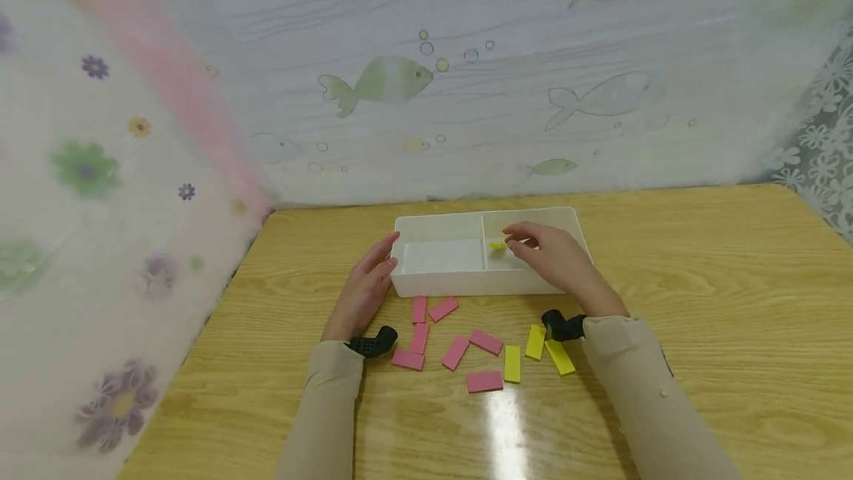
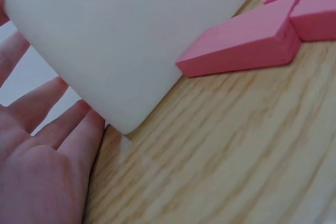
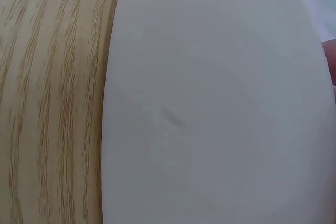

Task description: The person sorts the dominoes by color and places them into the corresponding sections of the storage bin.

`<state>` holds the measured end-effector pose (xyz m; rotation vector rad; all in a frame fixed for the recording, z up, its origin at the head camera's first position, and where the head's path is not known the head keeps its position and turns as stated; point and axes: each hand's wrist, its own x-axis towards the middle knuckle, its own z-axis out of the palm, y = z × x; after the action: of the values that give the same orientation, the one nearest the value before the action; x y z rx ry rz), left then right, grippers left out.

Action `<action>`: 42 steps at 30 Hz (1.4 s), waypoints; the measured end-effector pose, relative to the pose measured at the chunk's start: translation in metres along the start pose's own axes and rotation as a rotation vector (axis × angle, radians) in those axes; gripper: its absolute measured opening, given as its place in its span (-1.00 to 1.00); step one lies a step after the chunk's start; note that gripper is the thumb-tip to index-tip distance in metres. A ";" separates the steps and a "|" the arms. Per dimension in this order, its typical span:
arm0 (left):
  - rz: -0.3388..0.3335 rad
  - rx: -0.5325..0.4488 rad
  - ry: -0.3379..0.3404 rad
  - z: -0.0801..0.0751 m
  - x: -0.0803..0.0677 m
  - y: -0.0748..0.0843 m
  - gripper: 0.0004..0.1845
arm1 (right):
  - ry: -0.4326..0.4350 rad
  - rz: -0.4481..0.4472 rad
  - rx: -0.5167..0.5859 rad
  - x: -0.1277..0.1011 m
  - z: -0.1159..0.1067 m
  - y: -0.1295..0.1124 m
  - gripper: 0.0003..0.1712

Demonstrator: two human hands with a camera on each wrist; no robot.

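A white two-compartment tray sits on the wooden table. My left hand rests with straight fingers against the tray's left end; in the left wrist view the palm and fingers lie beside the tray's corner. My right hand reaches over the tray's right compartment and pinches a small yellow block at its fingertips. Several pink blocks and three yellow blocks lie on the table in front of the tray. The right wrist view shows only the tray's wall.
The wooden table has bare surface to the right and left of the tray. A fish-patterned cloth hangs behind it and a flowered cloth on the left. Two pink blocks lie close to the tray's front wall.
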<state>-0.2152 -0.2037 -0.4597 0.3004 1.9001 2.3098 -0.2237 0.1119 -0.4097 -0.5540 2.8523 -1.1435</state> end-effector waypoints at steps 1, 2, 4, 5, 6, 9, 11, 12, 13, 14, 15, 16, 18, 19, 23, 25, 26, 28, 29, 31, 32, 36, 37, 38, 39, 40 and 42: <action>-0.001 0.001 0.002 0.000 0.000 0.000 -0.51 | 0.003 -0.005 -0.004 0.000 0.000 -0.001 -0.58; 0.004 0.001 0.000 0.000 0.000 0.000 -0.51 | 0.006 -0.009 -0.010 0.000 0.000 -0.001 -0.60; 0.015 0.000 -0.006 0.000 0.000 0.000 -0.50 | 0.012 -0.016 -0.021 0.000 -0.001 -0.002 -0.62; 0.020 -0.004 -0.010 0.000 0.000 0.001 -0.50 | 0.017 -0.016 -0.021 0.000 -0.001 -0.002 -0.63; 0.023 -0.005 -0.012 0.000 0.001 0.001 -0.49 | 0.021 -0.015 -0.021 0.000 -0.002 -0.003 -0.63; 0.036 -0.018 -0.023 0.000 0.002 0.003 -0.50 | 0.038 -0.012 0.005 0.001 -0.004 -0.003 -0.63; 0.034 -0.019 -0.022 0.001 0.003 0.004 -0.51 | 0.057 -0.015 0.050 0.000 -0.005 -0.003 -0.64; 0.031 -0.015 -0.020 0.001 0.003 0.005 -0.52 | 0.065 -0.019 0.074 0.000 -0.006 -0.004 -0.65; 0.028 -0.013 -0.020 0.001 0.003 0.005 -0.52 | 0.075 -0.021 0.097 -0.001 -0.007 -0.003 -0.66; 0.022 -0.008 -0.018 0.001 0.004 0.005 -0.53 | 0.083 -0.024 0.117 -0.001 -0.007 -0.004 -0.68; 0.019 -0.006 -0.018 0.001 0.004 0.005 -0.54 | 0.092 -0.030 0.129 -0.002 -0.008 -0.004 -0.68; 0.016 -0.005 -0.018 0.001 0.004 0.005 -0.54 | 0.100 -0.034 0.136 -0.002 -0.009 -0.004 -0.69; 0.015 -0.010 -0.021 0.001 0.004 0.004 -0.53 | 0.112 -0.050 0.131 -0.004 -0.010 -0.005 -0.68; 0.014 -0.015 -0.021 0.001 0.004 0.003 -0.53 | 0.117 -0.056 0.124 -0.004 -0.011 -0.005 -0.68; 0.008 -0.022 -0.019 0.000 0.003 0.001 -0.52 | 0.106 -0.080 0.119 -0.006 -0.013 -0.009 -0.67; 0.008 -0.023 -0.020 0.000 0.003 -0.001 -0.52 | 0.100 -0.082 0.123 -0.007 -0.014 -0.010 -0.67; 0.009 -0.024 -0.022 0.000 0.003 -0.001 -0.52 | 0.097 -0.083 0.124 -0.008 -0.014 -0.011 -0.67; 0.012 -0.026 -0.024 0.000 0.002 -0.002 -0.52 | 0.083 -0.086 0.121 -0.009 -0.014 -0.013 -0.67; 0.014 -0.029 -0.025 0.000 0.002 -0.002 -0.52 | 0.078 -0.086 0.121 -0.010 -0.014 -0.014 -0.67; 0.013 -0.035 -0.027 0.000 0.002 -0.003 -0.52 | 0.067 -0.086 0.116 -0.012 -0.013 -0.016 -0.66; 0.013 -0.038 -0.029 0.000 0.002 -0.003 -0.52 | 0.062 -0.084 0.117 -0.013 -0.012 -0.016 -0.66; 0.013 -0.038 -0.036 0.000 0.003 -0.003 -0.51 | 0.035 -0.089 0.131 -0.018 -0.011 -0.018 -0.67; 0.013 -0.038 -0.034 0.000 0.003 -0.003 -0.51 | 0.026 -0.093 0.137 -0.019 -0.011 -0.019 -0.68; 0.013 -0.037 -0.032 0.000 0.003 -0.002 -0.51 | 0.018 -0.099 0.145 -0.020 -0.011 -0.019 -0.68; 0.013 -0.034 -0.029 -0.001 0.002 -0.002 -0.51 | 0.009 -0.107 0.152 -0.022 -0.011 -0.020 -0.68; 0.014 -0.033 -0.026 -0.001 0.002 -0.002 -0.51 | 0.003 -0.117 0.157 -0.023 -0.011 -0.020 -0.68; 0.014 -0.035 -0.026 -0.002 0.002 -0.001 -0.52 | -0.003 -0.139 0.151 -0.026 -0.011 -0.022 -0.70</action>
<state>-0.2175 -0.2054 -0.4611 0.3389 1.8490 2.3340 -0.1941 0.1128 -0.3899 -0.7529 2.7310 -1.3635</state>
